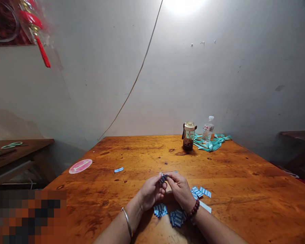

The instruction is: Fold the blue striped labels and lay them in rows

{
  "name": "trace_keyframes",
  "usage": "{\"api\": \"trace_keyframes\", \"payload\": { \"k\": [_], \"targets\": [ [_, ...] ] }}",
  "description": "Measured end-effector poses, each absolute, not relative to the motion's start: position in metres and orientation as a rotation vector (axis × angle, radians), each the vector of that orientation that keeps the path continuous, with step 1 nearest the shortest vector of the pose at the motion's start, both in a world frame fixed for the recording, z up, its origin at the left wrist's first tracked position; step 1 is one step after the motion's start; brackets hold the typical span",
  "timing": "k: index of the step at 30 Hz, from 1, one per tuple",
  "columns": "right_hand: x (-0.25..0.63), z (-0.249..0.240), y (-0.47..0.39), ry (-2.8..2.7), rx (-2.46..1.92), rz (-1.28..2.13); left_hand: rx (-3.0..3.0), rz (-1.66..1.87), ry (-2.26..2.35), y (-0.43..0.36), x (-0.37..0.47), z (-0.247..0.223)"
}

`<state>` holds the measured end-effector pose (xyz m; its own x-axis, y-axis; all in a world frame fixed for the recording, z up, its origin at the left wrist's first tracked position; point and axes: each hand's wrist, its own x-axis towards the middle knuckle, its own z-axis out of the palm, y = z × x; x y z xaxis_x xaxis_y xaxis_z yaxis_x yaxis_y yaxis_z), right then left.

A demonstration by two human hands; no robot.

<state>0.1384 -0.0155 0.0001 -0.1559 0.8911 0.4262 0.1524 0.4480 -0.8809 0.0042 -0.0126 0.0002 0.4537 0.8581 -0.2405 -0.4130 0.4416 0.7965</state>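
Over the near middle of the wooden table [139, 154], my left hand [151, 193] and my right hand [180, 189] meet at the fingertips. Both pinch a small blue-and-white striped piece [163, 178], partly hidden by the fingers. Below my left hand lies a small pile of similar striped pieces [160, 210]. Another pile [177, 218] sits under my right wrist, partly covered by it. Beyond that wrist, to the right, more striped pieces [200, 192] are scattered by a white strip [205, 207]. One striped piece [118, 169] rests apart, farther left.
A lidded cup [188, 139] with dark contents stands at the back right, beside a clear water bottle [208, 129] and teal ribbon [213, 145]. Near the left edge lies a pink disc [80, 166] marked 1. Green-handled scissors [12, 145] are on a side table.
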Motion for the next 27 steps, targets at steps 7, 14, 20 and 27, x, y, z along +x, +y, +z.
{"api": "trace_keyframes", "payload": {
  "k": [7, 14, 20, 27],
  "targets": [
    [0.134, 0.007, -0.021, -1.67, -0.865, 0.903, 0.785, 0.855, 0.755, -0.012, 0.003, 0.0],
    [0.137, 0.004, -0.017, -1.582, -0.922, 0.91, 0.947, 0.914, 0.811, -0.014, 0.01, 0.003],
    [0.14, 0.004, -0.013, -1.558, -0.967, 0.885, 1.237, 1.121, 0.968, -0.016, 0.015, 0.009],
    [0.141, 0.002, -0.011, -1.49, -0.93, 0.928, 1.306, 1.095, 1.014, -0.013, 0.008, 0.008]
  ]
}}
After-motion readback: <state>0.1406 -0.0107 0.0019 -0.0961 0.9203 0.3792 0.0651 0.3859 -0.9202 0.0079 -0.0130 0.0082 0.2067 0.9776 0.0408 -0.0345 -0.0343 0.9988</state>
